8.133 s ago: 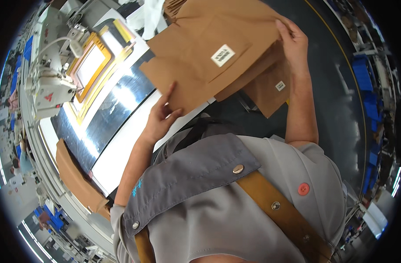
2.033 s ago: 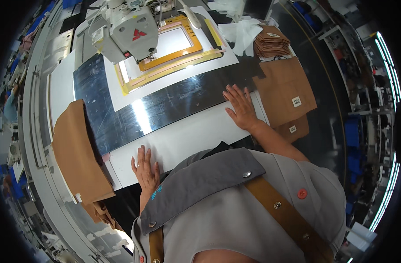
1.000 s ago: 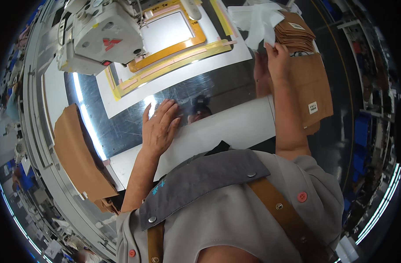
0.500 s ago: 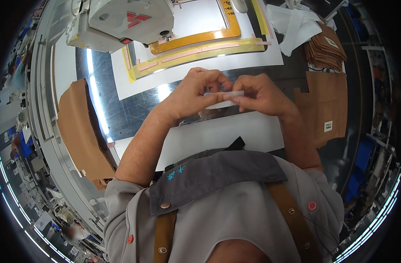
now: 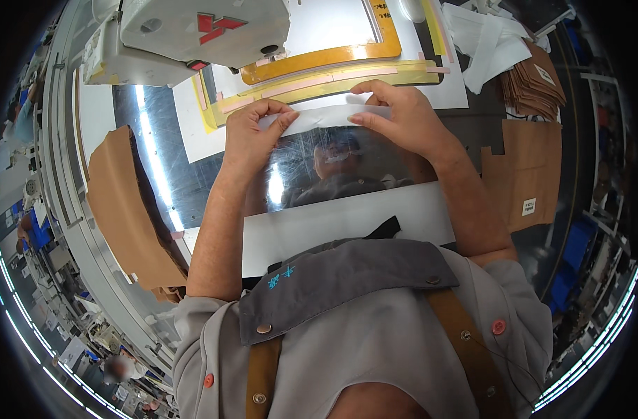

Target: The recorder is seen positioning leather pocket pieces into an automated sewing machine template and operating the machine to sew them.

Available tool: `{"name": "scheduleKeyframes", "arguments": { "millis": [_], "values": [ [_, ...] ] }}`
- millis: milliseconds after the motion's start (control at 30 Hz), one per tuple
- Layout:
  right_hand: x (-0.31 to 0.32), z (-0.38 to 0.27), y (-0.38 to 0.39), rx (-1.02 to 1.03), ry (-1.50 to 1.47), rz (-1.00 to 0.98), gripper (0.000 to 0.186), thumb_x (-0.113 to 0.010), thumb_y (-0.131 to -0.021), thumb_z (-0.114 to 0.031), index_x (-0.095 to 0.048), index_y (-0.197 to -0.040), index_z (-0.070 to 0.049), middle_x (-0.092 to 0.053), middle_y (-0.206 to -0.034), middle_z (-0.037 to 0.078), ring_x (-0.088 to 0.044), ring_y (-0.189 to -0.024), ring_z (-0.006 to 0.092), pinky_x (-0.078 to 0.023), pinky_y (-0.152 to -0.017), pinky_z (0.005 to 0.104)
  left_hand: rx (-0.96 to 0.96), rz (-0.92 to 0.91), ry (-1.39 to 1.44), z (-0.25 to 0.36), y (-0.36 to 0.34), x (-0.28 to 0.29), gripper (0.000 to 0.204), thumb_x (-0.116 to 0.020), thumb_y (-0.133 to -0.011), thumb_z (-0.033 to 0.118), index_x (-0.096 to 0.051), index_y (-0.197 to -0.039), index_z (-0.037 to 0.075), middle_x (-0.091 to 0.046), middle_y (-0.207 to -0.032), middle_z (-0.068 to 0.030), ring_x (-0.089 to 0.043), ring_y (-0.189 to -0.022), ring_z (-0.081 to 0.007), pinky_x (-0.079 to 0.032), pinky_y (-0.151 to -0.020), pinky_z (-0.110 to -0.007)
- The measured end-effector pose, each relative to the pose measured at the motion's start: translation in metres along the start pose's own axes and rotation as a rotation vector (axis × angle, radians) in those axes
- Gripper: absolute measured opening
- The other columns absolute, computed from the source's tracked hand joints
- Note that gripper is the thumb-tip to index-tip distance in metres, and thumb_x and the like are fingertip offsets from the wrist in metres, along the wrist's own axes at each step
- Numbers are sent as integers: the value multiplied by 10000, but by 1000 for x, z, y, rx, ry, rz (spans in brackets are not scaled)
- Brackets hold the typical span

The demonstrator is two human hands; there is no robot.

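Note:
A narrow white strip (image 5: 326,117), of cloth or paper, stretches between my two hands above the shiny metal table (image 5: 347,171). My left hand (image 5: 255,133) pinches its left end between thumb and fingers. On the other end, the thumb of my right hand (image 5: 406,120) presses the strip's near edge; the index finger is lifted apart, and the strip partly hides the other fingers. Just beyond lies an orange frame (image 5: 319,68) with a white sheet inside, bordered by yellow and pink tape.
A white sewing machine head (image 5: 186,35) overhangs the far left. Brown pieces (image 5: 127,209) lie at left, with a stack of brown pieces (image 5: 532,84) and a larger brown piece (image 5: 532,167) at right. White strips (image 5: 479,35) are heaped at the far right.
My hands have moved apart and away from me, drawing the gathered white strip out straight. More of the metal tabletop shows between my arms.

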State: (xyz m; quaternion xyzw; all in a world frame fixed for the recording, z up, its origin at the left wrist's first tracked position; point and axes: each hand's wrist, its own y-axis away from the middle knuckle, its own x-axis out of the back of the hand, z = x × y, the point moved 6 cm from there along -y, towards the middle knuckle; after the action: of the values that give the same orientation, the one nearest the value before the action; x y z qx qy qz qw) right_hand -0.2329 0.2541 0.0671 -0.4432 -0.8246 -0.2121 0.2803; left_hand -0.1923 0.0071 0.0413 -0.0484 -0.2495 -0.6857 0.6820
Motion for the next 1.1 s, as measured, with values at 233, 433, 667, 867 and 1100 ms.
{"name": "scheduleKeyframes", "arguments": {
  "millis": [233,433,667,867,1100],
  "values": [
    [-5,13,-20,103,-40,221,182,-748,-941,-181,-709,-1021,-23,-752,-871,115,-727,-773,224,-564,-737,330,-335,234,-228,12,-13,3,194,-814,-893,198,-767,-996,41,-736,-844,-47,-635,-704,-110,-509,-659,-276],
    [-6,18,-25,204,-3,424,162,-776,-913,-171,-679,-962,-50,-758,-842,95,-740,-733,240,-558,-656,335,-720,472,-849,28,22,-5,338,-810,-868,246,-733,-1153,82,-718,-1212,-95,-680,-1074,-283,-508,-967,-420],
    [-5,12,-38,282,73,495,188,-791,-895,-167,-666,-974,-51,-759,-854,84,-749,-739,232,-571,-641,323,-587,130,-885,8,13,-29,902,-542,-927,707,-486,-1485,-1,-512,-1512,-200,-446,-1447,-343,-239,-1226,-539],
    [5,18,-37,296,64,552,228,-813,-873,-152,-660,-1003,-44,-762,-910,100,-756,-778,225,-568,-637,313,-602,103,-934,9,-5,-29,990,-463,-921,781,-448,-1518,-9,-504,-1510,-224,-426,-1453,-371,-217,-1229,-555],
    [18,39,-28,91,5,507,253,-833,-856,-151,-671,-1016,-39,-750,-872,82,-678,-657,151,-530,-608,267,-568,59,-949,11,-14,-33,999,-431,-932,783,-417,-1533,-15,-486,-1518,-243,-393,-1462,-408,-191,-1217,-575]
  ]
}}
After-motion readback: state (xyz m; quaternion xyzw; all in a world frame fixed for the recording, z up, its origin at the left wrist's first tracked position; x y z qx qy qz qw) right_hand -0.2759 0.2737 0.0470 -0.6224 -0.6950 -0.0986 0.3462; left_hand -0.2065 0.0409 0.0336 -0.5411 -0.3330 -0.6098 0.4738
